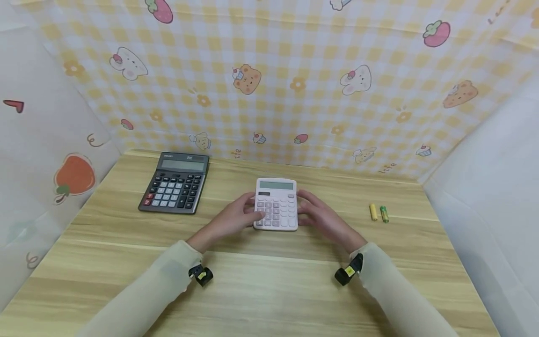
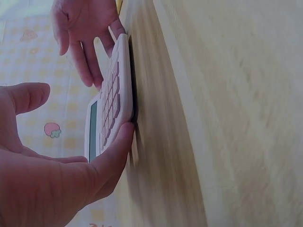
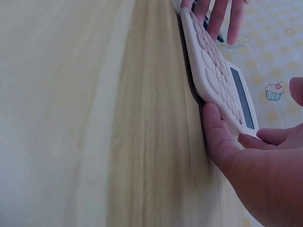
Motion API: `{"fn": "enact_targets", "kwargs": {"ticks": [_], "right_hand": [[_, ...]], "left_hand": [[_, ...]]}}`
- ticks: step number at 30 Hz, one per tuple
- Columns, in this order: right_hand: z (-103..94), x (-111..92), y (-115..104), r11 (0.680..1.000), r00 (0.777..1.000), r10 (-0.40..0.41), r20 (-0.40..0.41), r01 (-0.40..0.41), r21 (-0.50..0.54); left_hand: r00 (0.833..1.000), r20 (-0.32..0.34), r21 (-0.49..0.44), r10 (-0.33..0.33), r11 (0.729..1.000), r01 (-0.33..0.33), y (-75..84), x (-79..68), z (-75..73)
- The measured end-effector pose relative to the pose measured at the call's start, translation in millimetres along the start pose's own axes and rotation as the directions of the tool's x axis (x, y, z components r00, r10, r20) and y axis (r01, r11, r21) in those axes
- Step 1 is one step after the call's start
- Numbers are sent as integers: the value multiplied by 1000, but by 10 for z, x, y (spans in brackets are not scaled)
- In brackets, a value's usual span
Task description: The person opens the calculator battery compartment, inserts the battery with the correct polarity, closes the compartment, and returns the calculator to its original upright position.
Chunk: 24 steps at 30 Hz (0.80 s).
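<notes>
A pale pink calculator (image 1: 275, 204) with a grey display lies at the middle of the wooden table, display end away from the person. My left hand (image 1: 236, 215) is at its left side, thumb raised over the lower left keys in the head view. In the left wrist view, the fingers (image 2: 124, 142) of that hand touch the calculator's side edge. At the opposite edge is my right hand (image 1: 322, 217). Its fingers (image 3: 212, 123) rest against the side in the right wrist view, with the thumb apart from the calculator.
A larger dark grey calculator (image 1: 174, 183) lies at the back left of the table (image 1: 269, 285). To the right are a yellow battery (image 1: 373, 212) and a green battery (image 1: 384, 214), side by side. Behind the table hangs a checked cloth (image 1: 286, 112); white sheets flank both sides.
</notes>
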State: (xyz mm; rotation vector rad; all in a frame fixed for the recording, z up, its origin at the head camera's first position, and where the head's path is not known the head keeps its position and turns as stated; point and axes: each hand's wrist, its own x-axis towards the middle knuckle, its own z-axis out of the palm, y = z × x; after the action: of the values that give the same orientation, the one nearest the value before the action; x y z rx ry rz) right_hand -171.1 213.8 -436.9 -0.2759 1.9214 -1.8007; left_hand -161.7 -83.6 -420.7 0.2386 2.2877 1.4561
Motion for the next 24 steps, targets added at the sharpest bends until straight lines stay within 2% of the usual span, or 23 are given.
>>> {"fn": "enact_targets", "kwargs": {"ticks": [14,24], "right_hand": [[-92,-357,18,996,999,44,-8,-44,-82],[-148,-539,60,997,999,37,7,-36,-71]], "left_hand": [[995,89,-42,41,998,-37,10,-76,147],[992,111,-56,65,997,-59,36,-107,253]]}}
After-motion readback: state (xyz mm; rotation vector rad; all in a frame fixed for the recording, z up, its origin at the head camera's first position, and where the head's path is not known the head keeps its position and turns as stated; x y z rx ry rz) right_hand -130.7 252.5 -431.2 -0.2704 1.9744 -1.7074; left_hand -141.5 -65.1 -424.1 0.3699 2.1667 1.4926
